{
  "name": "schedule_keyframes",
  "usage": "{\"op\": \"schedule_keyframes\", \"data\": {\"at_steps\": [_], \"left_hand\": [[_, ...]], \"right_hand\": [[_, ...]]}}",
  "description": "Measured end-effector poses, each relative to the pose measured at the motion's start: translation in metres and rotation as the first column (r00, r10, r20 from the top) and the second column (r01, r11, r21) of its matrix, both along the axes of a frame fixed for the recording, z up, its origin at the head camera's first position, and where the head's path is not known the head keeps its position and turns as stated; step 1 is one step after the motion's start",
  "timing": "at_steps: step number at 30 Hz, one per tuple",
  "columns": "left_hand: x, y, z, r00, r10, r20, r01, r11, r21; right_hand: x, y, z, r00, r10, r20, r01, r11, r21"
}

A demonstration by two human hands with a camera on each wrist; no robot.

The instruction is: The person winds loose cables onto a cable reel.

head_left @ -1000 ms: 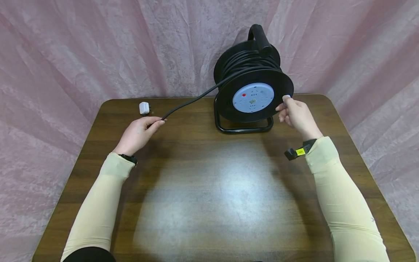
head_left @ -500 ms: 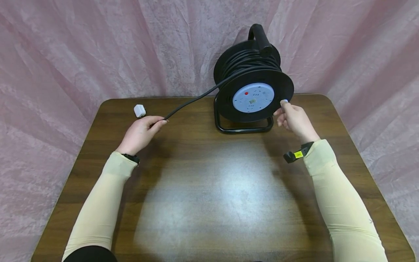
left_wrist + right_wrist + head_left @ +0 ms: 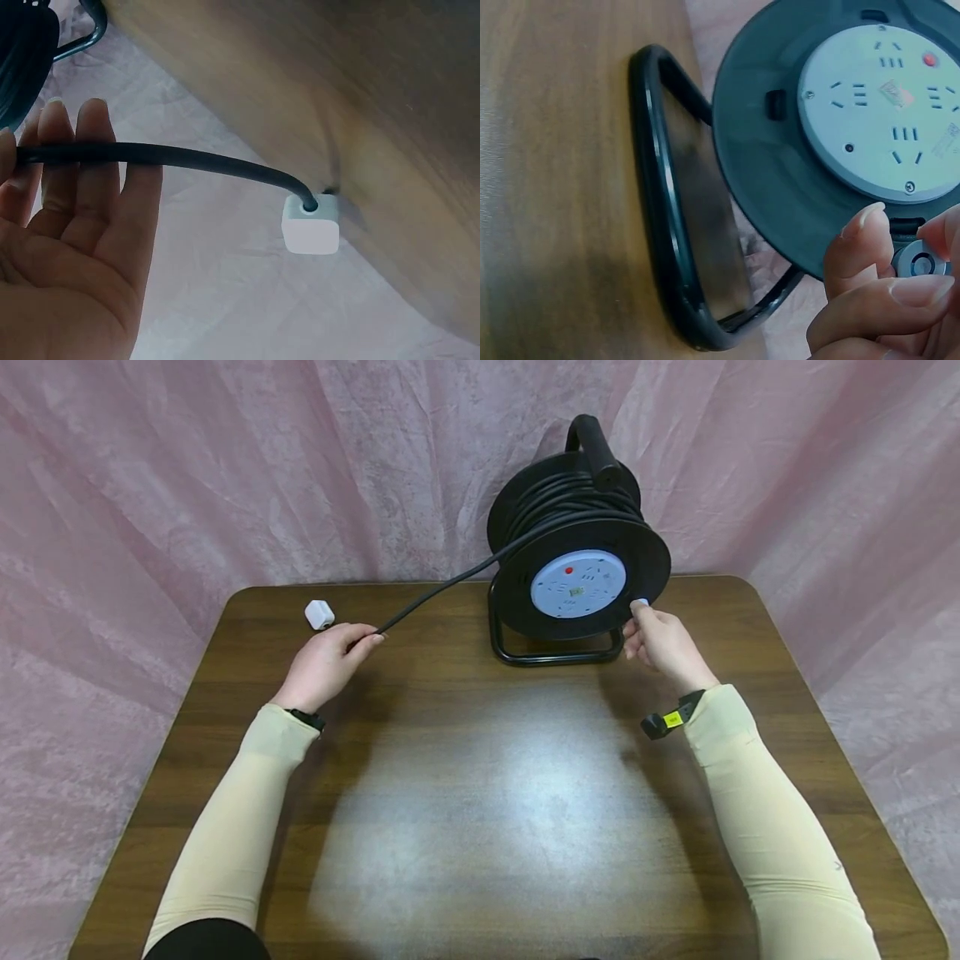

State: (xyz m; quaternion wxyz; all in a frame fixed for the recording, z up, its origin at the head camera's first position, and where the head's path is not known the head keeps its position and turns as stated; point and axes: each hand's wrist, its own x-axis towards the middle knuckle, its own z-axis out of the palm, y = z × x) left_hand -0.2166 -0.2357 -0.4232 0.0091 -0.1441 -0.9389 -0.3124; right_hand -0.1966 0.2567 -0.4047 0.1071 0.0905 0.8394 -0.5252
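Observation:
A black cable reel (image 3: 647,556) stands on its tubular frame at the back of the table, its pale socket panel (image 3: 578,597) with a red button facing me. From its winding a black cable (image 3: 442,590) runs down to the left. My left hand (image 3: 322,664) holds this cable between thumb and fingers. Beyond the hand, in the left wrist view, the cable ends in a white plug (image 3: 311,234). At the reel's lower right rim my right hand (image 3: 667,643) pinches the small grey crank knob (image 3: 921,262) on the disc.
The brown wooden table (image 3: 465,793) has rounded back corners. A pink curtain (image 3: 225,468) hangs right behind its back edge. The reel's black carrying handle (image 3: 596,447) sticks up above the drum.
The reel's front disc has turned clockwise, the red button going up and right. My right hand has moved down and left with the knob. The plug has shifted slightly left and tilted.

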Motion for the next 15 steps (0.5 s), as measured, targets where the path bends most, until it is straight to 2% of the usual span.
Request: {"op": "schedule_keyframes", "data": {"at_steps": [10, 15], "left_hand": [[-0.009, 0.011, 0.001, 0.999, -0.024, -0.025, 0.024, 1.000, -0.010], [-0.010, 0.013, 0.002, 0.999, -0.024, -0.026, 0.023, 0.999, -0.028]], "right_hand": [[-0.001, -0.007, -0.014, 1.000, 0.022, 0.018, -0.022, 0.999, -0.024], [-0.001, -0.011, -0.018, 0.998, 0.048, 0.046, -0.047, 0.999, -0.011]]}}
